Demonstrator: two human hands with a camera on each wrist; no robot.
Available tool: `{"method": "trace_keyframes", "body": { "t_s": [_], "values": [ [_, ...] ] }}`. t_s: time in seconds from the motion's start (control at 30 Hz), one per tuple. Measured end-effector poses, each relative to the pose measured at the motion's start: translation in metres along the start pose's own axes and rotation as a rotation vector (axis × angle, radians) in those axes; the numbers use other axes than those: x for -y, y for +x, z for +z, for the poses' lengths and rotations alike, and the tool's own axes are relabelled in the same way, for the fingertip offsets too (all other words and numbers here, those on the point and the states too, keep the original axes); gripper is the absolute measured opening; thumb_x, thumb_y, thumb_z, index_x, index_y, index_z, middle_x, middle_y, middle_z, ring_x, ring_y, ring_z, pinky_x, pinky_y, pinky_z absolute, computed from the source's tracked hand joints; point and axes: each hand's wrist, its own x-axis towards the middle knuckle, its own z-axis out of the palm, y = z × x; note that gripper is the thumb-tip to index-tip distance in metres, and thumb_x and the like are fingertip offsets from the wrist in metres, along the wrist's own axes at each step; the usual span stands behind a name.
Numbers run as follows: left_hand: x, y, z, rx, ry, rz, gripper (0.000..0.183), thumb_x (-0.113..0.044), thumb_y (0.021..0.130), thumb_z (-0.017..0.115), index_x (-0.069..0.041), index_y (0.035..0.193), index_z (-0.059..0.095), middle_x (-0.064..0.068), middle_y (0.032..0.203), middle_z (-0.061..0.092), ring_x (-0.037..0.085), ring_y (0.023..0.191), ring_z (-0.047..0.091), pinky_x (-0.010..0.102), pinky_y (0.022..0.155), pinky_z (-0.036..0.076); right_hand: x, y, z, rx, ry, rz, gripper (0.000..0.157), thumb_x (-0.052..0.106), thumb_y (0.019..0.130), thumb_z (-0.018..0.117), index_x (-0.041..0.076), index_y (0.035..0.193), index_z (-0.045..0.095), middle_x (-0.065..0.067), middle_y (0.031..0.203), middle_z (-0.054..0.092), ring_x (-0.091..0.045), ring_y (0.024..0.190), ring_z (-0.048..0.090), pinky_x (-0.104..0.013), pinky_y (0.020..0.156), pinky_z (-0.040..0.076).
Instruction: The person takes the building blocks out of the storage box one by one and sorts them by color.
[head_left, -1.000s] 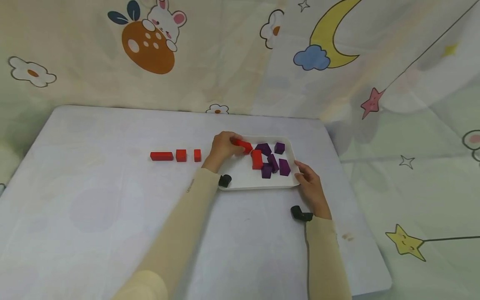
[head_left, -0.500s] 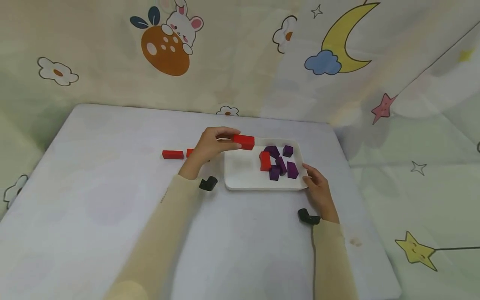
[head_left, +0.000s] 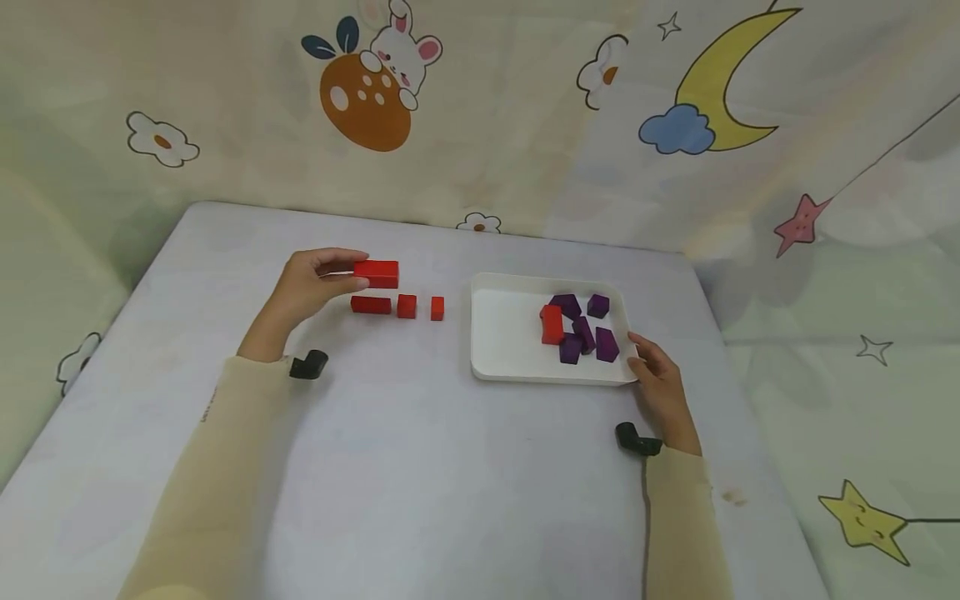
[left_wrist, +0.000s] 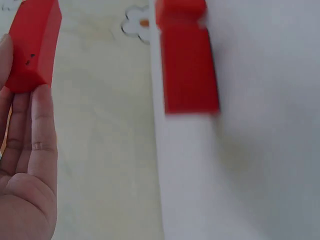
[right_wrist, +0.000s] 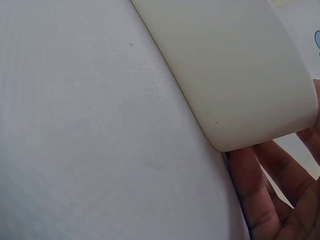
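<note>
My left hand (head_left: 300, 283) pinches a red block (head_left: 377, 273) between thumb and fingertips, raised just behind a row of red blocks on the table. In the left wrist view the held block (left_wrist: 35, 45) has small dark marks on its face. That row runs from a long red block (head_left: 371, 305) through a red cube (head_left: 407, 306) to a smaller red block (head_left: 437, 308). To the right lies a white tray (head_left: 502, 374) with another red block (head_left: 552, 325) and several purple blocks (head_left: 607, 344). My right hand (head_left: 663, 392) holds the tray's right end near its front corner.
The white table (head_left: 435, 483) has its far edge against a patterned cloth (head_left: 510, 125) that hangs behind it and down the right side. A dark wrist camera (head_left: 309, 364) sits on the left wrist, another (head_left: 637, 439) on the right.
My left hand has lifted the red block out of the tray and carried it left, to above the row. The right hand stays at the tray. The whole head view has shifted rightward.
</note>
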Motion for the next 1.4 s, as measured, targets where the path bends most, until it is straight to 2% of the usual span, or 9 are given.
{"method": "trace_keyframes", "body": {
  "t_s": [0.17,0.33,0.5,0.67,0.93,1.0,1.1,1.23,1.4],
  "values": [
    [0.026,-0.006,-0.028,-0.046,0.118,-0.023,0.051,-0.018,0.102,0.078,-0.01,0.151,0.063,0.016,0.152,0.061,0.035,0.146,0.052,0.054,0.116,0.049,-0.001,0.001,-0.001,0.003,0.014,-0.006,0.049,0.006,0.112,0.052,0.002,0.16,0.048,-0.029,0.161,0.048,-0.026,0.132,0.055,-0.006,0.092,0.045],
    [0.051,-0.008,-0.044,-0.079,0.21,-0.028,0.048,-0.013,0.103,0.075,-0.005,0.149,0.063,0.025,0.151,0.059,0.043,0.147,0.045,0.062,0.117,0.044,0.0,0.0,-0.002,0.004,0.018,-0.009,0.049,0.005,0.112,0.052,0.002,0.161,0.048,-0.029,0.16,0.048,-0.009,0.122,0.054,-0.005,0.092,0.045],
    [0.066,-0.005,-0.049,-0.043,0.249,-0.058,0.046,-0.01,0.105,0.072,-0.002,0.148,0.061,0.029,0.148,0.059,0.046,0.146,0.042,0.067,0.121,0.035,0.001,-0.001,-0.004,0.015,0.037,-0.011,0.049,0.002,0.111,0.051,0.0,0.16,0.047,-0.031,0.16,0.048,0.003,0.114,0.054,-0.005,0.09,0.045],
    [0.069,-0.003,-0.044,-0.007,0.246,-0.134,0.046,-0.01,0.105,0.07,-0.002,0.149,0.059,0.029,0.149,0.056,0.047,0.144,0.04,0.066,0.12,0.035,-0.002,0.002,-0.005,0.015,0.036,0.005,0.05,0.004,0.112,0.053,0.0,0.161,0.046,-0.03,0.161,0.047,0.006,0.112,0.053,-0.004,0.091,0.044],
    [0.059,-0.008,-0.041,0.022,0.279,-0.185,0.058,-0.009,0.104,0.07,-0.003,0.158,0.049,0.031,0.157,0.048,0.051,0.146,0.041,0.067,0.119,0.04,0.001,0.0,-0.004,0.003,0.021,-0.025,0.047,0.007,0.112,0.054,-0.001,0.159,0.049,-0.032,0.159,0.049,-0.002,0.117,0.057,-0.006,0.092,0.045],
    [0.053,-0.011,-0.04,0.008,0.317,-0.165,0.065,-0.01,0.103,0.072,-0.004,0.162,0.045,0.032,0.161,0.043,0.053,0.147,0.04,0.07,0.118,0.04,0.002,0.0,-0.003,0.007,0.029,-0.027,0.048,0.004,0.112,0.054,0.0,0.159,0.048,-0.032,0.16,0.048,-0.012,0.123,0.058,-0.006,0.093,0.045],
    [0.04,-0.016,-0.034,-0.046,0.371,-0.079,0.07,-0.009,0.101,0.073,-0.004,0.164,0.042,0.032,0.163,0.041,0.055,0.148,0.038,0.072,0.117,0.038,0.002,0.0,-0.003,0.017,0.031,-0.025,0.049,0.005,0.112,0.054,0.0,0.16,0.047,-0.03,0.162,0.046,-0.03,0.135,0.055,-0.006,0.093,0.044],
    [0.015,-0.022,-0.014,-0.097,0.377,0.063,0.067,-0.01,0.102,0.074,-0.005,0.163,0.046,0.028,0.162,0.046,0.056,0.146,0.04,0.071,0.119,0.036,0.001,0.002,-0.003,0.019,0.045,-0.039,0.048,0.003,0.112,0.054,-0.001,0.159,0.048,-0.03,0.163,0.045,-0.043,0.142,0.051,-0.007,0.093,0.044],
    [-0.013,-0.025,0.033,-0.027,0.265,0.154,0.067,-0.015,0.101,0.078,-0.009,0.162,0.05,0.02,0.161,0.052,0.05,0.147,0.046,0.064,0.119,0.042,-0.002,0.003,-0.004,0.008,0.027,-0.05,0.048,0.004,0.111,0.054,-0.003,0.158,0.048,-0.03,0.162,0.046,-0.042,0.141,0.052,-0.007,0.094,0.043]
  ]
}}
